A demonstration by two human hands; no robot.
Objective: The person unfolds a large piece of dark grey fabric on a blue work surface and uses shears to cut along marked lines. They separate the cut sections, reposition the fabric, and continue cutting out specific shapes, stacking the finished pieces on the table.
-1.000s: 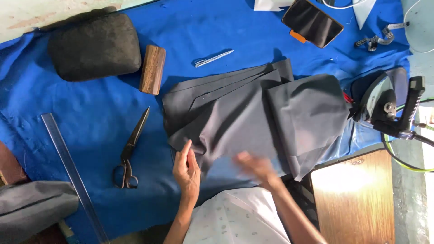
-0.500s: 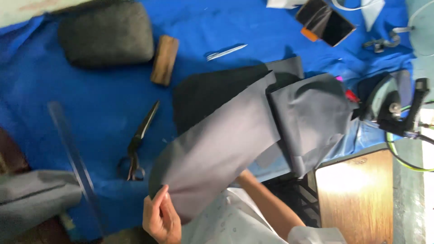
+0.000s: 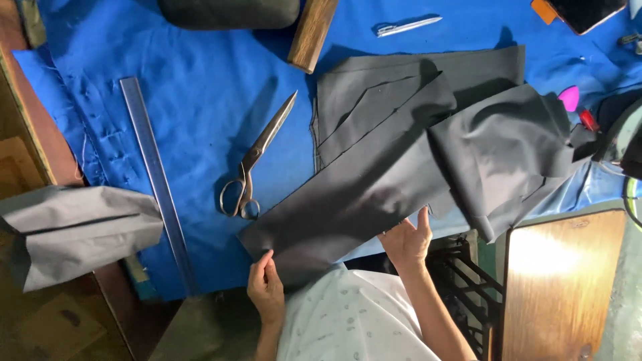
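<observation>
A long strip of dark grey fabric (image 3: 374, 180) lies slanted across the blue cloth (image 3: 194, 100) that covers the table. My left hand (image 3: 266, 289) pinches its near left corner at the table's front edge. My right hand (image 3: 408, 242) has its fingers spread flat against the strip's near edge, further right. More folded grey fabric (image 3: 401, 87) lies behind the strip, and a bunched grey piece (image 3: 508, 154) sits at the right.
Metal scissors (image 3: 253, 164) lie left of the strip. A clear ruler (image 3: 157, 180) lies further left. A grey fabric bundle (image 3: 73, 230) hangs off the left edge. A wooden block (image 3: 311, 32), a dark pad (image 3: 227, 12) and a metal clip (image 3: 404, 27) sit at the back. A wooden board (image 3: 558, 281) is at lower right.
The grey strip has been pulled out leftward and toward me and now lies stretched on the blue cloth. My left hand moved left to its corner; my right hand came onto its near edge.
</observation>
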